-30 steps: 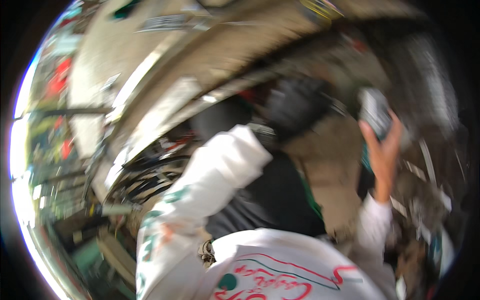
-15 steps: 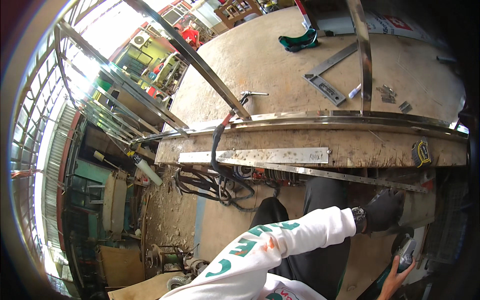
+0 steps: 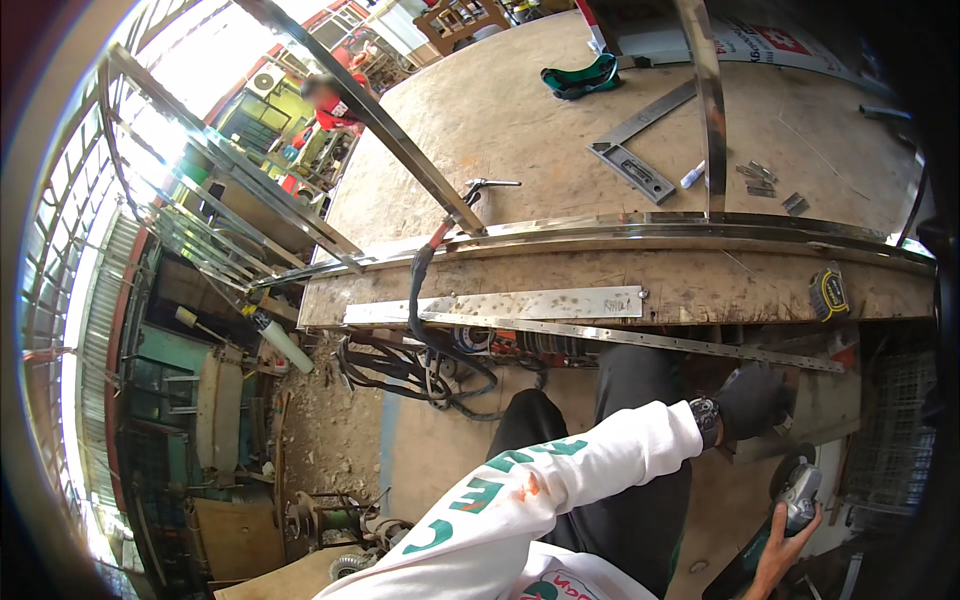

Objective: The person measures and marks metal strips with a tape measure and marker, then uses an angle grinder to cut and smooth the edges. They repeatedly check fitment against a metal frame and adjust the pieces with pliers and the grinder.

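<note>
My left hand (image 3: 752, 402), in a black glove with a dark watch at the wrist, is below the bench's right part. Its fingers are curled; a small pale edge shows beside them, but I cannot make out what they hold. Lower right, my bare right hand (image 3: 785, 552) is wrapped round an angle grinder (image 3: 802, 497) with a grey metal head and dark body. The grinder's disc lies just below the gloved hand, apart from it. Above the left hand, a long perforated metal strip (image 3: 690, 345) slants along the bench's front edge.
On the wooden bench (image 3: 450, 120) stand a shiny metal tube frame (image 3: 600, 230), a square (image 3: 640, 170), goggles (image 3: 582, 77), a marker (image 3: 693, 174) and a tape measure (image 3: 829, 294). A clamp (image 3: 440, 232) with black cable grips the frame. Someone in red (image 3: 335, 105) is far left.
My left hand has drawn a little left and its fingers have curled in. The right hand with the grinder has shifted slightly left and up. The view has moved slightly.
</note>
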Demonstrator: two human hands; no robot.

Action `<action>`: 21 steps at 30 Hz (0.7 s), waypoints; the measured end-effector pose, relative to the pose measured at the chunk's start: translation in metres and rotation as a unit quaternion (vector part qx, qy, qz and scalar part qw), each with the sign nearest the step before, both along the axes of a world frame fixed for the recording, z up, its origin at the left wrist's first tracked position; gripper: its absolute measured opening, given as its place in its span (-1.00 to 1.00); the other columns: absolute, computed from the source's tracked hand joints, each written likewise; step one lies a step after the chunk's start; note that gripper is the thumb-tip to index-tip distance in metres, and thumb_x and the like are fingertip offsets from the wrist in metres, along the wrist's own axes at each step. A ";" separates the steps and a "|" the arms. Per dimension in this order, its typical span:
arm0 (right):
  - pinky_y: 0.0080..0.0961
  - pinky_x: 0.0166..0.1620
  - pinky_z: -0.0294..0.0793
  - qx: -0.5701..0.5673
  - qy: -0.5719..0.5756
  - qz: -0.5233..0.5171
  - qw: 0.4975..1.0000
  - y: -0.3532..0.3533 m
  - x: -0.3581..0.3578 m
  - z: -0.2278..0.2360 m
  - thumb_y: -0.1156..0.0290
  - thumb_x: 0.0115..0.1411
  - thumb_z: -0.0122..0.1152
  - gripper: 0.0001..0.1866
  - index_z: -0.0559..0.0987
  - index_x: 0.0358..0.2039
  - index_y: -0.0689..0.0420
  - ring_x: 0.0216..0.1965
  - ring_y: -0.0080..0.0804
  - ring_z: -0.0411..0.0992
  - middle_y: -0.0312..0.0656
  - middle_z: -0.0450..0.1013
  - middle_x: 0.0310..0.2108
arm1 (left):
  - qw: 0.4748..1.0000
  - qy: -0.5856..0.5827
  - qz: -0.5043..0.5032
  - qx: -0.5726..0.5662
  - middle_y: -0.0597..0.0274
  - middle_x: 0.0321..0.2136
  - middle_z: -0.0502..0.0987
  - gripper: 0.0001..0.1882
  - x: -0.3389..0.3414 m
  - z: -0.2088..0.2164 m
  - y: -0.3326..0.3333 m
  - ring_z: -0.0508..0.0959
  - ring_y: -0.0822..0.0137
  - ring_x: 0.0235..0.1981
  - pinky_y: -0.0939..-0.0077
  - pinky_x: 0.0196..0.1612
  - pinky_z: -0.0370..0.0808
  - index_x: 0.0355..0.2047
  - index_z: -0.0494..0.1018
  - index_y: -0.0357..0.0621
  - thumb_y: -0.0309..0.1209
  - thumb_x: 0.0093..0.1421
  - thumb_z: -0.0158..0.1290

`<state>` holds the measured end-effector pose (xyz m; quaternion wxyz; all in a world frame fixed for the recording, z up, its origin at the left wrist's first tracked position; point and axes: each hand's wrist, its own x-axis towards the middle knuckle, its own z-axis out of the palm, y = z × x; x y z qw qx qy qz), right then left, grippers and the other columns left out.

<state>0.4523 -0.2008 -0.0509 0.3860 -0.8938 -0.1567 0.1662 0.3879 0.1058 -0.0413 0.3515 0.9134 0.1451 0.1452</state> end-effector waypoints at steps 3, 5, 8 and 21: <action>-0.17 0.32 0.37 0.054 -0.008 0.046 0.997 0.019 -0.006 0.038 -0.04 0.11 0.62 0.12 0.22 0.43 0.39 0.29 0.01 0.40 0.27 0.36 0.30 | 0.998 -0.022 0.011 -0.054 0.05 -0.25 0.60 -0.79 -0.004 -0.013 -0.001 0.62 -0.07 -0.21 0.00 -0.16 0.56 -0.30 0.67 0.01 -0.26 0.05 0.32; -0.19 0.31 0.38 0.013 0.013 0.038 0.999 0.003 -0.004 0.031 0.00 0.07 0.67 0.14 0.23 0.42 0.39 0.27 -0.03 0.42 0.25 0.38 0.28 | 0.996 -0.016 0.008 -0.086 0.05 -0.21 0.58 -0.77 -0.002 -0.022 -0.004 0.60 -0.08 -0.18 0.00 -0.12 0.56 -0.26 0.66 0.01 -0.25 0.06 0.32; -0.18 0.28 0.42 0.065 0.071 0.038 0.995 -0.005 -0.012 0.033 0.00 0.00 0.72 0.15 0.27 0.37 0.40 0.22 -0.03 0.46 0.24 0.42 0.23 | 0.998 -0.019 0.017 -0.059 0.02 -0.18 0.57 -0.76 -0.004 -0.031 -0.005 0.59 -0.09 -0.14 -0.01 -0.09 0.56 -0.25 0.66 -0.01 -0.27 0.07 0.30; -0.24 0.29 0.36 0.105 0.047 -0.009 0.993 0.024 -0.011 0.013 0.11 0.30 0.45 -0.15 0.27 0.39 0.33 0.20 -0.17 0.42 0.11 0.41 0.23 | 0.995 -0.026 -0.064 -0.073 0.02 -0.32 0.66 -0.79 0.000 -0.006 0.006 0.66 -0.06 -0.26 0.08 -0.17 0.60 -0.26 0.71 -0.01 -0.34 0.06 0.27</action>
